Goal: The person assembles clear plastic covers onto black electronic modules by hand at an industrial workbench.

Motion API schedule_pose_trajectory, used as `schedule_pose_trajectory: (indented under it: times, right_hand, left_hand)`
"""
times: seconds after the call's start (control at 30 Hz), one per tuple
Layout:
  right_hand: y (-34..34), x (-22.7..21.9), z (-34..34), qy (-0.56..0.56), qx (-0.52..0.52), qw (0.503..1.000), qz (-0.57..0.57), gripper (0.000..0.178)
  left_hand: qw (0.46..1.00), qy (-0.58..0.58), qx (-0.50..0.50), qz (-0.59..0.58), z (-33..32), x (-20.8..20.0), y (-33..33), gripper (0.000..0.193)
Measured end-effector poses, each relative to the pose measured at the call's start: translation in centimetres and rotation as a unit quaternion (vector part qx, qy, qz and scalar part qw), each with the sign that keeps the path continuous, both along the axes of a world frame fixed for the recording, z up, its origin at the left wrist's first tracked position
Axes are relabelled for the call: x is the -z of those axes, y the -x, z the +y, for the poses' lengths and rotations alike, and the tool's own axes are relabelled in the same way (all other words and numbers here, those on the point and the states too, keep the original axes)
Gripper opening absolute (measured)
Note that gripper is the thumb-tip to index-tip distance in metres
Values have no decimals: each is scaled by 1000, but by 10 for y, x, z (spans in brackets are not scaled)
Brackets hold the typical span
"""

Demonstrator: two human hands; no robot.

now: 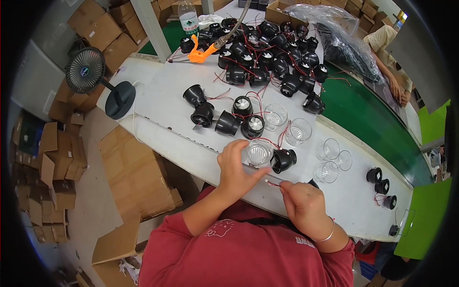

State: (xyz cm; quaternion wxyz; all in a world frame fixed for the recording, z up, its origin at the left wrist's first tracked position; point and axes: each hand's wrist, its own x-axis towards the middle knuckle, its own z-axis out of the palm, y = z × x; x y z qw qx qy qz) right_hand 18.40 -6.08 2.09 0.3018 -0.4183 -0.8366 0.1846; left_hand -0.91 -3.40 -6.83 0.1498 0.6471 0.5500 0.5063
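Observation:
My left hand (235, 171) is open, its thumb and fingers spread in a curve beside a clear glass cup (259, 153); whether they touch the cup I cannot tell. My right hand (304, 204) pinches a thin red wire (273, 183) with a small pale end, pointing toward my left thumb. Just right of the cup a black fan motor housing (284, 160) lies on its side. Beyond are a black housing with a white fan wheel (252, 126), several similar housings with red wires, and two more glass cups, one of them a clear cup (298, 131).
Many black housings (267, 57) crowd the back of the white table (162, 95). Three glasses (327, 171) stand at right. A desk fan (119, 98), an orange-handled tool (198, 53) and a water bottle (188, 19) are at left. Past a green belt (377, 115) is another person's hand (396, 90).

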Motion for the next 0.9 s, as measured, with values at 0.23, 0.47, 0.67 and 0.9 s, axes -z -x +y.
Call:
schedule_pose_trajectory:
  times: [0.23, 0.47, 0.67, 0.9]
  right_hand:
    - [-21, -35, 19, -124, 11, 990, -66, 28]
    - [0, -41, 37, -47, -142, 989, 23, 31]
    - [8, -32, 32, 26, -210, 976, 47, 29]
    - [11, -26, 30, 142, -217, 954, 153, 17]
  left_hand:
    - [901, 94, 222, -362, -16, -27, 28, 77]
    - [614, 287, 436, -592, -27, -52, 31, 59]
    - [623, 340, 445, -546, -33, -58, 26, 50]
    - [680, 344, 389, -517, -35, -59, 26, 49]
